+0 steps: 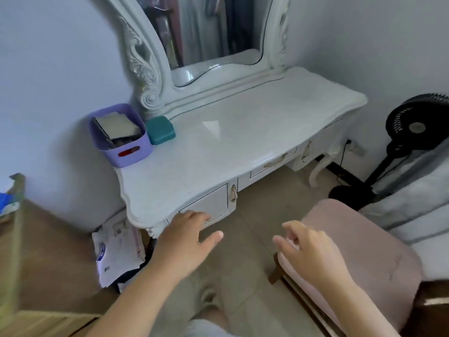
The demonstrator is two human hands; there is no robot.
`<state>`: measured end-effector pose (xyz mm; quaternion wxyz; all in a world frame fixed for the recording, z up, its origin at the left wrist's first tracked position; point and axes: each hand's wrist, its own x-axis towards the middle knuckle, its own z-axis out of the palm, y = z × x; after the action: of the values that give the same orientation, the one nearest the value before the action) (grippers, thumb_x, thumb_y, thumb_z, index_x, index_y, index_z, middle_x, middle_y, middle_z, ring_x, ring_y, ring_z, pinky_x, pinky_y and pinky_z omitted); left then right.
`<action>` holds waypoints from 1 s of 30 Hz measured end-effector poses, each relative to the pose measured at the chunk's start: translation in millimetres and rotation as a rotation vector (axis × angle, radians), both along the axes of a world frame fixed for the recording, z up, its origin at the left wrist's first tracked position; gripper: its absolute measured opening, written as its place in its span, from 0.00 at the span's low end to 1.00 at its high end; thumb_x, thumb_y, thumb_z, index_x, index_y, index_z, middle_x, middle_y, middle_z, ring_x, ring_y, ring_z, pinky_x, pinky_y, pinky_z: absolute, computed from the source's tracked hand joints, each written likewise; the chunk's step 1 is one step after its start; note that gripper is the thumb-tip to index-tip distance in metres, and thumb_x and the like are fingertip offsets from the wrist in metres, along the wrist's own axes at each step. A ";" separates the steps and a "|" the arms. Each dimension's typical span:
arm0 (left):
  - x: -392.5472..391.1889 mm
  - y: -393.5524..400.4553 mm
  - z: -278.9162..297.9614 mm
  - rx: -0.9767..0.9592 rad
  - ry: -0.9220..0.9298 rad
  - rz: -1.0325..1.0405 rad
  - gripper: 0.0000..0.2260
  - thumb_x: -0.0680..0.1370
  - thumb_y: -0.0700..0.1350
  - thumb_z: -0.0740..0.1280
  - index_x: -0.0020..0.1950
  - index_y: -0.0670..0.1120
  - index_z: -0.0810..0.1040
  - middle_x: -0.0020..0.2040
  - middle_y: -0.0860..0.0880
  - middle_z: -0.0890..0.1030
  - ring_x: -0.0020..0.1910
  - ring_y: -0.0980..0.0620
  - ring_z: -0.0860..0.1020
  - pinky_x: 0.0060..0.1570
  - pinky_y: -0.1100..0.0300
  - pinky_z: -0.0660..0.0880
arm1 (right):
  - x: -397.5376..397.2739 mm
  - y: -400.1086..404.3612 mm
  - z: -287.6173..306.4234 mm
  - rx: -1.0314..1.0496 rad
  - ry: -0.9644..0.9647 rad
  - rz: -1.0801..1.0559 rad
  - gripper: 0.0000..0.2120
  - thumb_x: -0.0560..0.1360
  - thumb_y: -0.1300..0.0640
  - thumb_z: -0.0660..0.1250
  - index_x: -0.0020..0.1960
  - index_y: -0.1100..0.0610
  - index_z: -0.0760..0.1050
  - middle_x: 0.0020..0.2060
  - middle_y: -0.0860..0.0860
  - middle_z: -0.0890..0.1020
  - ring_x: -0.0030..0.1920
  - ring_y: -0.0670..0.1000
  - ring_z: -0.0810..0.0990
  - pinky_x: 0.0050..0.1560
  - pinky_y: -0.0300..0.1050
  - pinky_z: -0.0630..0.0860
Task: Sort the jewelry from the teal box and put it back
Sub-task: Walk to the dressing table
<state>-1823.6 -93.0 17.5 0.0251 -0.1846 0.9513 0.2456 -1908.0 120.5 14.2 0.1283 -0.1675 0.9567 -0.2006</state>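
Teal box [160, 130], a small rounded-corner case with its lid closed, sits at the rear left of the glossy white vanity counter [218, 147], just beside a lilac plastic storage bin [121, 137] and in front of the carved white mirror frame [143, 66]. Both hands are in front of the counter, well apart from the box, and hold nothing. Left hand [185, 242]: fingers extended and relaxed, near the counter's front left edge. Right hand [308, 251]: fingers loosely curled, above the pink upholstered stool [379, 254]. A black pedestal fan [410, 132] stands at the right.
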 end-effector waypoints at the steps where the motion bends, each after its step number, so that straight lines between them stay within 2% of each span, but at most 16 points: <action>1: -17.7 -12.2 -3.2 0.001 0.016 0.029 0.22 0.74 0.59 0.63 0.66 0.52 0.70 0.64 0.53 0.73 0.65 0.53 0.68 0.61 0.58 0.67 | -20.5 -14.4 -1.7 -0.006 0.000 0.021 0.19 0.74 0.42 0.60 0.61 0.49 0.71 0.50 0.46 0.79 0.51 0.50 0.78 0.49 0.46 0.75; 11: -205.7 -134.4 -13.9 0.031 -0.003 0.035 0.22 0.75 0.60 0.60 0.67 0.54 0.67 0.67 0.56 0.70 0.66 0.55 0.68 0.62 0.61 0.67 | -208.0 -147.9 -5.2 -0.023 -0.002 0.102 0.21 0.75 0.42 0.59 0.66 0.48 0.68 0.56 0.44 0.78 0.54 0.45 0.77 0.48 0.39 0.71; 15: -265.6 -165.4 -15.2 0.031 -0.025 -0.001 0.22 0.75 0.60 0.60 0.67 0.54 0.67 0.66 0.55 0.70 0.64 0.56 0.69 0.59 0.62 0.68 | -265.3 -181.7 -2.9 -0.016 0.016 0.122 0.22 0.76 0.41 0.58 0.67 0.48 0.67 0.60 0.44 0.77 0.59 0.45 0.75 0.54 0.40 0.72; 19: -305.4 -176.7 -21.5 0.078 -0.054 -0.017 0.22 0.75 0.60 0.59 0.68 0.55 0.67 0.67 0.57 0.70 0.61 0.57 0.72 0.58 0.63 0.69 | -311.6 -201.1 -6.3 -0.008 0.014 0.157 0.21 0.76 0.42 0.58 0.66 0.48 0.67 0.62 0.42 0.74 0.59 0.44 0.75 0.52 0.36 0.69; 24: -343.8 -177.3 -31.5 0.125 -0.121 0.078 0.22 0.76 0.61 0.58 0.68 0.57 0.65 0.68 0.58 0.68 0.56 0.54 0.75 0.55 0.65 0.68 | -373.6 -219.1 -22.2 -0.005 -0.004 0.282 0.19 0.76 0.42 0.59 0.64 0.48 0.69 0.61 0.41 0.72 0.55 0.43 0.76 0.48 0.35 0.67; 28: -383.5 -164.1 -47.3 0.133 -0.105 0.276 0.21 0.76 0.61 0.58 0.68 0.58 0.65 0.68 0.60 0.67 0.55 0.57 0.74 0.53 0.68 0.67 | -444.7 -225.5 -40.3 0.002 -0.032 0.461 0.20 0.76 0.42 0.59 0.65 0.48 0.69 0.60 0.41 0.74 0.55 0.44 0.75 0.49 0.35 0.65; 30: -388.7 -165.3 -46.7 0.133 -0.087 0.304 0.21 0.76 0.61 0.59 0.67 0.58 0.66 0.67 0.60 0.68 0.50 0.59 0.72 0.51 0.69 0.67 | -456.3 -225.5 -44.6 0.010 -0.007 0.503 0.20 0.76 0.42 0.59 0.65 0.48 0.68 0.60 0.42 0.74 0.55 0.45 0.75 0.49 0.34 0.64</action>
<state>-2212.4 -258.3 -29.2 0.0409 -0.3348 0.8920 0.3008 -2364.3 -104.9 -30.5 0.1783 -0.3989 0.8855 -0.1580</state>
